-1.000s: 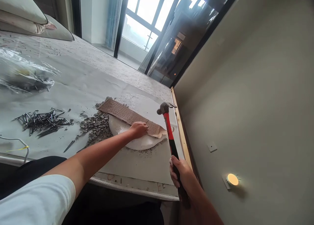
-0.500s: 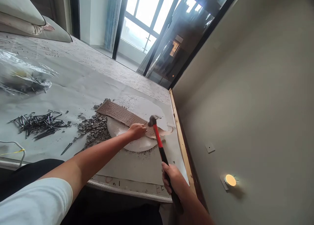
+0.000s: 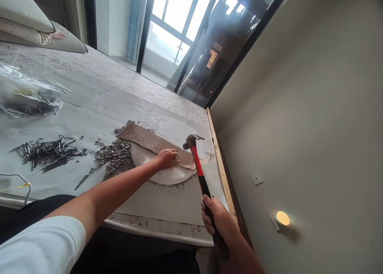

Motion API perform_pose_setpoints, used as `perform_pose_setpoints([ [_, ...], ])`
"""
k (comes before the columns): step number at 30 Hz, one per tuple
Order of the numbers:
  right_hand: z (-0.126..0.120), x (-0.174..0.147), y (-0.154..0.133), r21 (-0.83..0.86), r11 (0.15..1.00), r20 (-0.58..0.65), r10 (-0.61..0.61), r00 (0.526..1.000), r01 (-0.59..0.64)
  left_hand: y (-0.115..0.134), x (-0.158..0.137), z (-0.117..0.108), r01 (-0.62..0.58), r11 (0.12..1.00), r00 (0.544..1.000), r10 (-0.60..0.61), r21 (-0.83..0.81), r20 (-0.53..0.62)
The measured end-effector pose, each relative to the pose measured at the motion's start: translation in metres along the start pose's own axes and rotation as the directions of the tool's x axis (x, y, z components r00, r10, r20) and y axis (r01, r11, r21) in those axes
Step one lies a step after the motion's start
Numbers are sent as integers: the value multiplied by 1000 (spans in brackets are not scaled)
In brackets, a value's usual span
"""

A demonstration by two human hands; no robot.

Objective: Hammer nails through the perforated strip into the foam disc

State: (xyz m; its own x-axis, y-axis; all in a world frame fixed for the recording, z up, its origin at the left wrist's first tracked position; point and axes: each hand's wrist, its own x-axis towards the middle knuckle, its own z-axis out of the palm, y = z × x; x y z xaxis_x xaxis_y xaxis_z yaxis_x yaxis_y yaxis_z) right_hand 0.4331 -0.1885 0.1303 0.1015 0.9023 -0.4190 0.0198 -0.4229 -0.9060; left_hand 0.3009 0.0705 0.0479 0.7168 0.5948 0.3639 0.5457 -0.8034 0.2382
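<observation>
My right hand (image 3: 218,218) is closed round the black grip of a claw hammer (image 3: 200,174) with a red neck. Its dark head is raised over the right end of a brown strip (image 3: 146,138) dotted with small holes. The strip lies across a white round slab (image 3: 167,176). My left hand (image 3: 167,159) rests on the strip, fingers pinched round what looks like a thin nail (image 3: 178,149), mostly hidden by the fingertips. Grey rubble (image 3: 115,156) lies against the slab's left side.
A heap of nails (image 3: 48,152) lies at the left, with a few loose nails (image 3: 81,181) nearer me. Behind them is a clear plastic bag (image 3: 30,92). A wooden strip (image 3: 220,162) edges the surface along the wall (image 3: 299,126) at right.
The hammer has moved a little to the right and up, away from the brown strip, with my right hand. My left hand stays in nearly the same place.
</observation>
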Motion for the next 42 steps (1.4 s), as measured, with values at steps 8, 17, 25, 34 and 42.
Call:
perform_pose_setpoints([
  [8, -8, 3, 8, -20, 999, 16, 30, 999, -29, -6, -3, -17, -40, 997, 999, 41, 61, -28],
  [17, -10, -5, -12, -88, 995, -26, -48, 999, 45, -13, -2, -4, 39, 997, 997, -43, 65, 70],
  [25, 7, 8, -7, -112, 994, -52, -2, 999, -4, -43, -19, -25, 145, 983, 982, -156, 110, 108],
  [34, -1, -5, -52, -70, 991, -115, -126, 985, 118, -57, -20, -28, 103, 993, 985, -111, 66, 133],
  [42, 17, 7, -8, -214, 975, -28, 62, 998, -66, -58, -25, -26, 96, 993, 988, -102, 64, 114],
])
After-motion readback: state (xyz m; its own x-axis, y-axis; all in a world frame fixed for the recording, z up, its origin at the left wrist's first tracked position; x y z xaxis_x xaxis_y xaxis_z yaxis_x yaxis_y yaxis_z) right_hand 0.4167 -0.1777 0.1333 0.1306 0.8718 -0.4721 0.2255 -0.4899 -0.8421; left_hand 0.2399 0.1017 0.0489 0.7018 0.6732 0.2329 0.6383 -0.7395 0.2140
